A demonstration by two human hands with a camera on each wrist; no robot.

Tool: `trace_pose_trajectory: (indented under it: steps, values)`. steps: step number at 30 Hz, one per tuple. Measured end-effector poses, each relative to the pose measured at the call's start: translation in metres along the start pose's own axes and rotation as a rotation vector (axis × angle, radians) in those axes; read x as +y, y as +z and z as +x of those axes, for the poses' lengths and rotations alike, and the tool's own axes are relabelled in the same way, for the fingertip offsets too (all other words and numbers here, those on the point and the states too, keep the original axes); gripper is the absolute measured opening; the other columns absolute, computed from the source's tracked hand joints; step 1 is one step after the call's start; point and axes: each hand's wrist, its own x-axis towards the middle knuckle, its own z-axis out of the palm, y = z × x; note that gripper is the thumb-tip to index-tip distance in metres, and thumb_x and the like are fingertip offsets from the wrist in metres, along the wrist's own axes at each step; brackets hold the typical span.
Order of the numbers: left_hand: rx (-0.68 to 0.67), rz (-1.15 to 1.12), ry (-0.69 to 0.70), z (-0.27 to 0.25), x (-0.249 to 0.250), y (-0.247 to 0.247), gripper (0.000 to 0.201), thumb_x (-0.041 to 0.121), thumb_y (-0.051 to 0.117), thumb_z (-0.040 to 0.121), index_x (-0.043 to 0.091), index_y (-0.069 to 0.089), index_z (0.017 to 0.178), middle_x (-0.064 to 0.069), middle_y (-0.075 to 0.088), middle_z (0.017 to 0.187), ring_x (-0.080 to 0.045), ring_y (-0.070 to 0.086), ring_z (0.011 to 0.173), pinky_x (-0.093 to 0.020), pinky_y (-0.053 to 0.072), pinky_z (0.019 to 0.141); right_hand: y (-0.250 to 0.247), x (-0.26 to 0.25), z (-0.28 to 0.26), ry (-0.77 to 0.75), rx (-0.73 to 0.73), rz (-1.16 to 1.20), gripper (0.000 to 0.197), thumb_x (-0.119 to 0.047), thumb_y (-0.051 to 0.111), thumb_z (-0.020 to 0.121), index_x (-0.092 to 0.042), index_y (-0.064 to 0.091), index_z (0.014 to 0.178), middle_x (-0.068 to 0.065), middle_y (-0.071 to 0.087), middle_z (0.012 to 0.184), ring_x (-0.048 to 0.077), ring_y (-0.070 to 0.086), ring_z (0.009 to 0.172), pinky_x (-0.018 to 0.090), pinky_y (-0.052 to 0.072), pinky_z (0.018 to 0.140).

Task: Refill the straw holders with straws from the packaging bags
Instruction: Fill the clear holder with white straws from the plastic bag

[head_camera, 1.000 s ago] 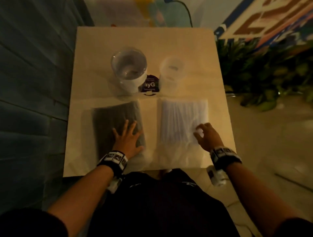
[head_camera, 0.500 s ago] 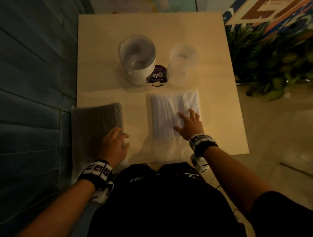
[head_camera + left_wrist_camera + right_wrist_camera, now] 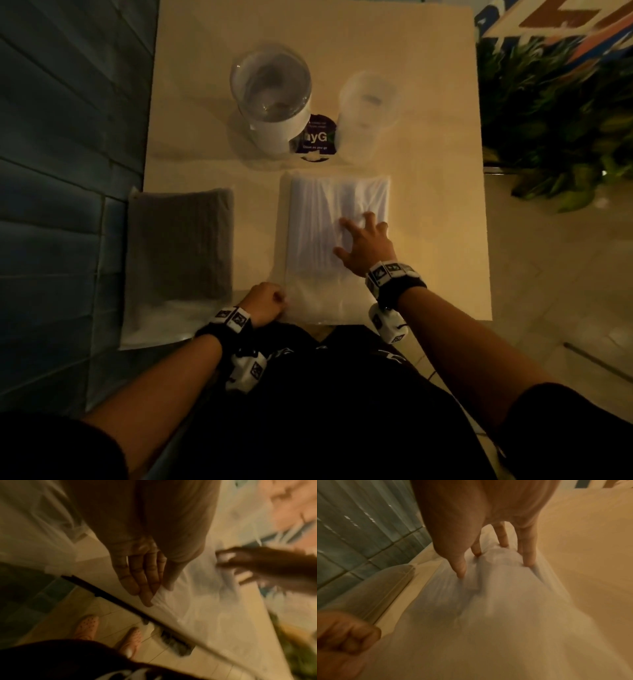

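Observation:
A clear bag of white straws (image 3: 325, 205) lies in the middle of the pale table (image 3: 428, 102). My right hand (image 3: 364, 240) presses on it with spread fingers (image 3: 461, 569) that dent the plastic. My left hand (image 3: 265, 303) pinches the bag's empty near-left end (image 3: 164, 599) at the table's front edge. A bag of dark straws (image 3: 178, 240) lies at the left, hanging over the table's left and near edges, with no hand on it. Behind the bags stand two holders: a glass jar with a white base (image 3: 270, 92) and a frosted cup (image 3: 370, 106).
A round purple sticker (image 3: 317, 140) sits between the two holders. A blue panelled wall (image 3: 68, 171) runs along the table's left side. Green plants (image 3: 555, 120) stand beyond the right edge. My dark clothing and pink shoes (image 3: 87, 627) are below the front edge.
My left hand slid the dark bag to the left edge, left it and took hold of the white bag's near end. The white bag moved toward the centre under my right hand.

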Motion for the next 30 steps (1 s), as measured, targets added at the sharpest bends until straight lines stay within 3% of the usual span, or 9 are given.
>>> trace_pose_trajectory:
  steps: [2, 5, 10, 13, 16, 19, 25, 28, 30]
  values:
    - [0.034, -0.135, 0.006, -0.01, 0.008, -0.002, 0.026, 0.009, 0.072, 0.086, 0.016, 0.058, 0.065, -0.003, 0.061, 0.062, -0.017, 0.058, 0.061, -0.028, 0.045, 0.064, -0.007, 0.007, 0.001, -0.043, -0.031, -0.004, 0.063, -0.056, 0.059, 0.087, -0.043, 0.033, 0.143, 0.008, 0.019, 0.153, 0.042, 0.028, 0.135, 0.052, 0.045, 0.101]
    - [0.093, -0.336, 0.038, -0.031, 0.033, -0.009, 0.018, -0.001, 0.07, 0.085, 0.009, 0.057, 0.079, -0.009, 0.062, 0.067, -0.014, 0.055, 0.055, -0.027, 0.048, 0.056, -0.024, 0.019, 0.001, -0.118, -0.12, 0.017, 0.059, -0.053, 0.058, 0.09, -0.038, 0.038, 0.144, 0.008, 0.028, 0.15, 0.036, 0.038, 0.131, 0.049, 0.046, 0.102]
    - [0.25, -0.64, 0.116, -0.063, 0.077, -0.021, 0.033, -0.005, 0.066, 0.087, 0.02, 0.052, 0.103, -0.011, 0.062, 0.087, -0.015, 0.065, 0.07, -0.029, 0.057, 0.06, -0.074, 0.015, -0.033, -0.456, -0.251, 0.118, 0.059, -0.073, 0.048, 0.086, -0.028, 0.06, 0.123, -0.002, 0.055, 0.123, 0.018, 0.058, 0.103, 0.038, 0.05, 0.091]
    - [0.289, -0.754, 0.2, -0.08, 0.104, -0.024, 0.025, -0.002, 0.065, 0.088, 0.016, 0.06, 0.106, -0.01, 0.068, 0.075, -0.018, 0.066, 0.071, -0.029, 0.057, 0.063, -0.09, -0.001, -0.072, -0.692, -0.195, 0.116, 0.062, -0.083, 0.047, 0.077, -0.027, 0.058, 0.104, -0.007, 0.054, 0.106, 0.014, 0.054, 0.086, 0.033, 0.048, 0.073]
    - [0.339, -0.793, 0.292, -0.095, 0.128, -0.031, 0.017, -0.001, 0.064, 0.089, 0.011, 0.064, 0.101, -0.013, 0.066, 0.07, -0.021, 0.065, 0.071, -0.03, 0.058, 0.066, -0.087, -0.016, -0.096, -0.798, -0.064, -0.009, 0.049, -0.066, 0.058, 0.081, -0.021, 0.053, 0.1, 0.0, 0.053, 0.098, 0.021, 0.053, 0.079, 0.034, 0.043, 0.064]
    - [0.407, -0.88, 0.329, -0.107, 0.137, -0.046, 0.017, -0.005, 0.062, 0.087, 0.01, 0.065, 0.095, -0.016, 0.064, 0.074, -0.018, 0.063, 0.068, -0.025, 0.055, 0.062, -0.089, -0.01, -0.099, -0.765, 0.015, -0.037, 0.028, -0.034, 0.061, 0.083, -0.016, 0.053, 0.103, 0.006, 0.054, 0.099, 0.029, 0.055, 0.083, 0.038, 0.045, 0.065]
    - [0.545, -1.014, 0.328, -0.126, 0.118, -0.089, 0.023, -0.004, 0.06, 0.087, 0.017, 0.069, 0.087, 0.003, 0.071, 0.078, -0.01, 0.062, 0.073, -0.016, 0.05, 0.064, -0.146, 0.03, -0.1, -0.602, 0.192, 0.111, 0.011, -0.03, 0.056, 0.091, -0.02, 0.059, 0.087, -0.002, 0.059, 0.085, 0.023, 0.056, 0.077, 0.04, 0.05, 0.064]
    - [0.632, -0.861, 0.276, -0.126, 0.112, -0.104, 0.021, 0.001, 0.058, 0.093, 0.02, 0.068, 0.089, 0.004, 0.072, 0.085, -0.019, 0.063, 0.086, -0.012, 0.051, 0.066, -0.164, 0.031, -0.096, -0.619, 0.295, 0.237, 0.016, -0.031, 0.056, 0.094, -0.018, 0.067, 0.093, -0.002, 0.063, 0.088, 0.019, 0.058, 0.078, 0.041, 0.052, 0.065]
    - [0.838, -0.587, 0.297, -0.129, 0.118, -0.113, 0.008, 0.013, 0.061, 0.095, 0.018, 0.066, 0.093, -0.002, 0.068, 0.093, -0.019, 0.063, 0.089, -0.007, 0.047, 0.071, -0.169, 0.023, -0.089, -0.616, 0.357, 0.277, 0.016, -0.029, 0.06, 0.095, -0.016, 0.069, 0.095, -0.001, 0.063, 0.09, 0.019, 0.058, 0.078, 0.041, 0.052, 0.065]
